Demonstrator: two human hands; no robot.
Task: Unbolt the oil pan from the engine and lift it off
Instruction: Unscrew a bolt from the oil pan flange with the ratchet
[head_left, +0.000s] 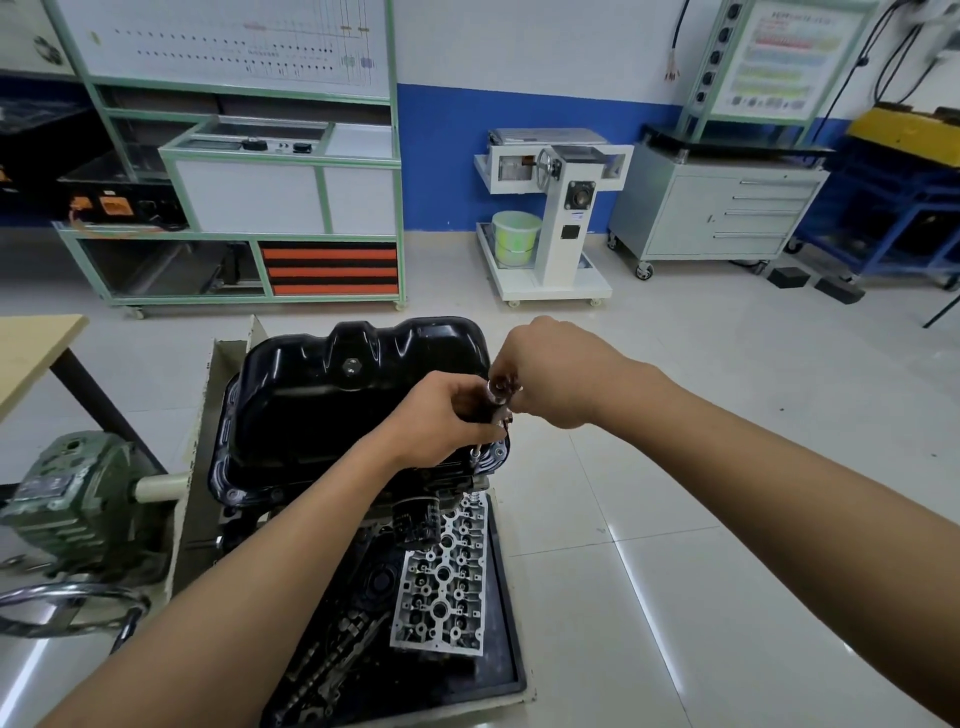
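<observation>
The left hand (436, 415) grips a black-handled chrome socket driver (497, 396), the right hand (556, 374) pinches its top, at the glossy black oil pan (311, 400) corner (wall chart (779, 57) lettering blurred).

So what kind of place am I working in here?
Probably an automotive training workshop: an oil pan mounted on a stand, a wheeled tool cabinet, and green-framed teaching boards along the wall.

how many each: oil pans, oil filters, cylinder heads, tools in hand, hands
oil pan: 1
oil filter: 1
cylinder head: 1
driver tool: 1
hands: 2, left hand and right hand, both on the driver tool
total: 6
</observation>
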